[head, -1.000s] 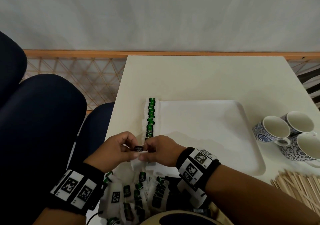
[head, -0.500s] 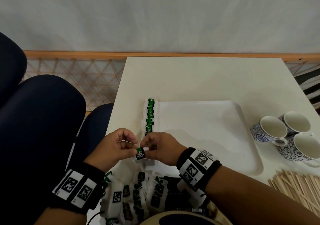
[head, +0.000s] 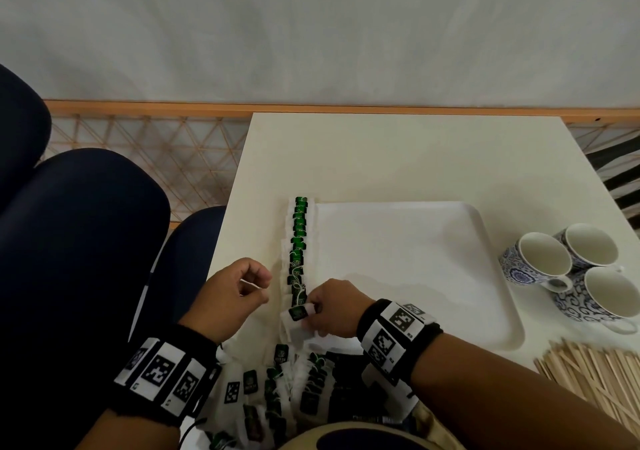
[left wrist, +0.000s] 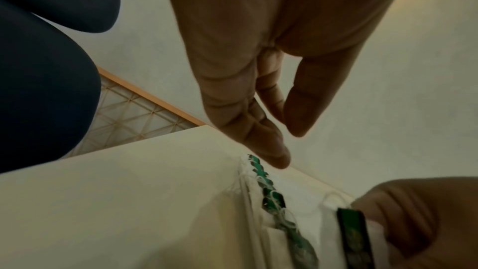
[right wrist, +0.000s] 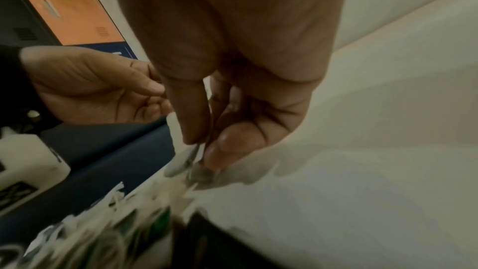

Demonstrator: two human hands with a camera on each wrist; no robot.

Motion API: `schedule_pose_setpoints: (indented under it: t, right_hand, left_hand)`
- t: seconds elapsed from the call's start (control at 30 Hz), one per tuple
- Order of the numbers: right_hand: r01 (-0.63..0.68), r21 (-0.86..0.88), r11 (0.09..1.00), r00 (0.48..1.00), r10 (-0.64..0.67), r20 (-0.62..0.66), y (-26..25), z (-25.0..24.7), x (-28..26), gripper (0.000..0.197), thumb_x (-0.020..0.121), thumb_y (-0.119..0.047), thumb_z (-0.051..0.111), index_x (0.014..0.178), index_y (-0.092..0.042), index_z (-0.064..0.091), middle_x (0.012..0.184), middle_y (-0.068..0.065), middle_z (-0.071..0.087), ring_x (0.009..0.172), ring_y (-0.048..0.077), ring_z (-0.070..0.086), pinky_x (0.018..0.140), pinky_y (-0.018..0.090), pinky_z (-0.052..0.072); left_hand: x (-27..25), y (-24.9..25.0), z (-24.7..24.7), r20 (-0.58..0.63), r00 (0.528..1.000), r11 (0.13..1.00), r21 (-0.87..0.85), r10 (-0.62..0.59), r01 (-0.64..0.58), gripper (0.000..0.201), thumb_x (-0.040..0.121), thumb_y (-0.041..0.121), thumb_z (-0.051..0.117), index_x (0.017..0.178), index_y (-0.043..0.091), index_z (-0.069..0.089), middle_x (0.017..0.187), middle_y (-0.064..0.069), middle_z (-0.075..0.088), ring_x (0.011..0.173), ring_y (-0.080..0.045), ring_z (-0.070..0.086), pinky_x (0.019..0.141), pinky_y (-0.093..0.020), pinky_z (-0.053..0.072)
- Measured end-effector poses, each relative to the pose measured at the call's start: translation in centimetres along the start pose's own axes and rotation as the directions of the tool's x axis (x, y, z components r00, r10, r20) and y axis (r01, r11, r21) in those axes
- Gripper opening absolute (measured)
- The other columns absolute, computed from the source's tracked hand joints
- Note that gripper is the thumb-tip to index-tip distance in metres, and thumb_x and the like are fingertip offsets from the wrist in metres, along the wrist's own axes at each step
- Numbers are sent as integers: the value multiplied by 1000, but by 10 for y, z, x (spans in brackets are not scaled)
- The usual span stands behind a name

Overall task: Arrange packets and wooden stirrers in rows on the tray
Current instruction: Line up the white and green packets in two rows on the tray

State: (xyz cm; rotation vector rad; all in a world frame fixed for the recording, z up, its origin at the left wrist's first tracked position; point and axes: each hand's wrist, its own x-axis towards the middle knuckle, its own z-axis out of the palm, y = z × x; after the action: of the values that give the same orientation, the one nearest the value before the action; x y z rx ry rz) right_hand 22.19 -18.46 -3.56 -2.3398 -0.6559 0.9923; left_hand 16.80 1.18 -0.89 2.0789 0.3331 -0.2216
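A row of white packets with green labels (head: 298, 241) runs along the left edge of the white tray (head: 415, 276). My right hand (head: 311, 311) pinches one more packet (head: 298, 312) by its label at the near end of that row. The right wrist view shows the thumb and forefinger closed on the packet (right wrist: 191, 156). My left hand (head: 249, 287) hovers just left of the row, its fingers loosely curled and holding nothing. In the left wrist view its fingertips (left wrist: 279, 156) stand apart above the row (left wrist: 271, 197).
A loose pile of packets (head: 277, 390) lies at the near table edge between my wrists. Wooden stirrers (head: 595, 377) are heaped at the near right. Three blue-patterned cups (head: 540, 259) stand right of the tray. A dark chair (head: 86, 241) is on the left.
Both hands held the packet together before. Now the left hand has let go and drawn left, and the right hand has carried the packet to the row's near end.
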Motion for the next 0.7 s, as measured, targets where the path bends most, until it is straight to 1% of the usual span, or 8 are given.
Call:
schedule_pose_setpoints:
  t: [0.1, 0.17, 0.27, 0.33, 0.43, 0.53, 0.63, 0.7]
  right_hand:
    - [-15, -33, 999, 1000, 15, 4, 3, 7, 1, 16, 88, -25, 64, 89, -9, 67, 92, 12, 72, 90, 25, 66, 84, 34, 53]
    - [-28, -24, 999, 999, 27, -29, 3, 12, 3, 20, 88, -28, 64, 89, -9, 67, 90, 10, 70, 87, 25, 65, 80, 32, 52]
    - [-48, -17, 999, 997, 47, -67, 2, 18, 4, 23, 88, -33, 66, 79, -12, 61, 78, 2, 60, 79, 19, 55, 70, 27, 43]
    - [-71, -20, 997, 995, 69, -72, 3, 21, 5, 28, 87, -35, 65, 68, -18, 52, 69, -4, 52, 78, 17, 52, 69, 25, 40]
    - [-74, -55, 996, 995, 70, -74, 1, 21, 4, 27, 87, -36, 63, 71, -17, 52, 75, -2, 54, 79, 18, 53, 70, 27, 43]
    - [-85, -96, 992, 994, 78, -78, -2, 21, 4, 25, 89, -35, 59, 82, -11, 57, 84, 3, 57, 82, 22, 55, 71, 29, 46]
    - [-122, -81, 989, 989, 115, -94, -4, 21, 5, 29, 89, -39, 59, 77, -15, 50, 86, 2, 55, 82, 20, 52, 70, 28, 42]
    - [-136, -54, 989, 986, 130, -105, -4, 22, 4, 28, 88, -41, 59, 82, -16, 48, 89, 1, 53, 84, 20, 51, 70, 28, 41]
  left_hand:
    - [-3, -6, -4, 0, 999, 998, 36, -45, 45, 23, 80, -1, 66, 86, 21, 64, 91, 2, 67, 76, -23, 66, 74, -34, 53]
    - [-6, -9, -8, 5, 997, 997, 32, -76, 75, 22, 81, -2, 64, 87, 19, 65, 92, 1, 67, 78, -24, 67, 75, -35, 53]
    - [-9, -14, -15, 12, 995, 994, 48, -98, 97, 22, 83, -3, 61, 88, 18, 64, 91, -2, 67, 75, -21, 66, 69, -28, 51]
    - [-12, -18, -19, 21, 993, 990, 81, -115, 113, 23, 84, -3, 61, 88, 19, 64, 89, -2, 67, 74, -20, 65, 67, -24, 48]
    - [-17, -24, -24, 24, 992, 967, 230, -121, 113, 20, 86, 3, 61, 86, 22, 64, 88, 3, 66, 75, -16, 62, 65, -20, 45]
    - [-22, -30, -29, 22, 987, 913, 383, -160, 139, 18, 87, 7, 60, 87, 24, 63, 88, 7, 64, 76, -5, 57, 61, -15, 39]
    - [-27, -41, -32, 39, 952, 818, 523, -303, 239, 18, 83, 12, 63, 92, 27, 58, 93, 6, 61, 84, -9, 58, 68, -19, 42]
    - [-31, -48, -31, 53, 911, 741, 602, -410, 298, 26, 75, 20, 70, 96, 27, 56, 97, 6, 58, 89, -11, 58, 74, -23, 47]
